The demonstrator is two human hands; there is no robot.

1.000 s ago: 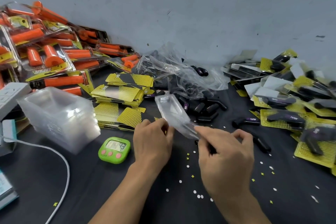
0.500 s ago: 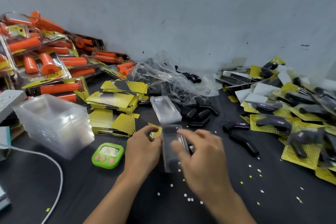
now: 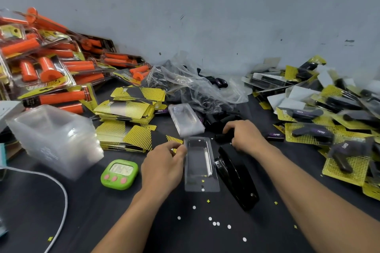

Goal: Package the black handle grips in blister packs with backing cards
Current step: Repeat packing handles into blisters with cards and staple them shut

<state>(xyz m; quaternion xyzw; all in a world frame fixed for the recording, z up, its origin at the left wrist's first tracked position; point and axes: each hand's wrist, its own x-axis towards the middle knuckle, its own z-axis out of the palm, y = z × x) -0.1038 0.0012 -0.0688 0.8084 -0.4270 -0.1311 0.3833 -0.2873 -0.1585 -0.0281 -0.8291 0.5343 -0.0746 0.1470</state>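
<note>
Black work table, seen from the head camera, with stock ranged along the far wall: packed orange grips at far left, finished black packs heaped at right, and a crumpled clear bag of loose black grips at far centre. At near left stands a nested stack of empty shells; just beyond it lie the yellow backing cards. A black stapler rests right of centre, touching or just beside the open blister pack, which lies cavity-up between the two hands; a second blister lies just beyond it, and a green timer sits to its left. The left hand pinches the blister's far left edge between thumb and fingertips, steadying it. The right hand reaches to the loose pile, fingers curled over one black handle grip, apparently taking hold of it. Step in hand, as judged: fetching a grip to load. To do it well, keep the shell flat and pinned, align the grip's length with the cavity, seat it fully, then add a card before stapling
</note>
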